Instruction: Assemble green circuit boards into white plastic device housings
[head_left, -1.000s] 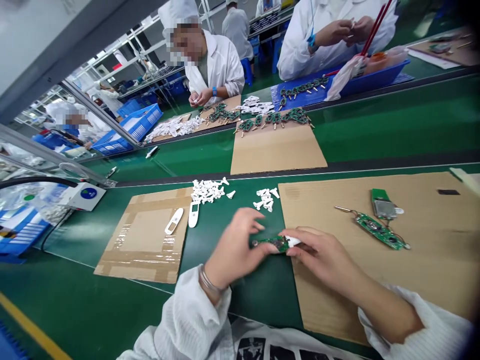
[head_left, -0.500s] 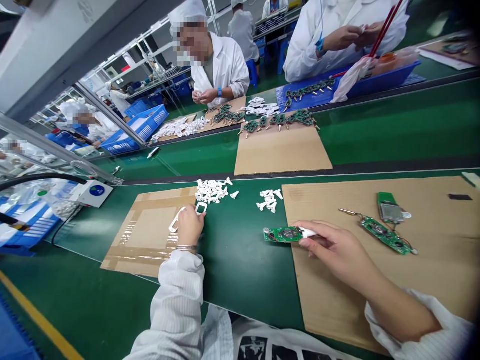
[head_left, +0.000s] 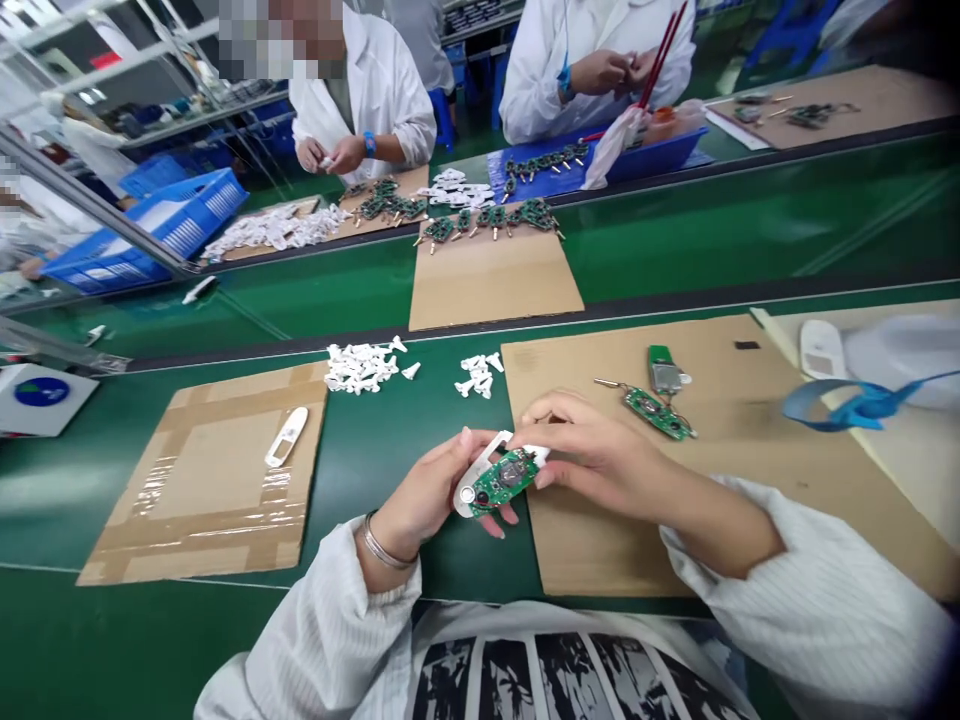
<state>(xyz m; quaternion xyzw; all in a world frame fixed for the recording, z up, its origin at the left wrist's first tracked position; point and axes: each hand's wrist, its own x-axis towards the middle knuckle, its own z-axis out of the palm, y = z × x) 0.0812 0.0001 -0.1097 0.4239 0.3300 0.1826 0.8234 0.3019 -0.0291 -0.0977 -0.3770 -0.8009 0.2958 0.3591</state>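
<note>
In front of my body the two hands meet over one assembly. My left hand [head_left: 431,490] grips a white plastic casing [head_left: 486,454] from the left, its fingers partly underneath. A green circuit board [head_left: 501,482] lies tilted over the casing; whether it is fully seated I cannot tell. At the board's right end, my right hand [head_left: 600,450] is closed on it and a small white plastic piece [head_left: 539,456], mostly covered by fingers. Another white casing [head_left: 286,437] rests on the taped cardboard [head_left: 202,470] to the left.
Small white plastic parts lie in a larger pile [head_left: 361,368] and a smaller pile [head_left: 478,374] beyond my hands. On the right cardboard [head_left: 600,560] sits a wired circuit board [head_left: 656,412]. A blue strap [head_left: 855,405] hangs at right. Across the belt, co-workers [head_left: 375,90] handle parts.
My left hand has lifted a white casing off the left cardboard and brought it to the circuit board. My right hand has moved the board leftward to meet it. The view has shifted right.
</note>
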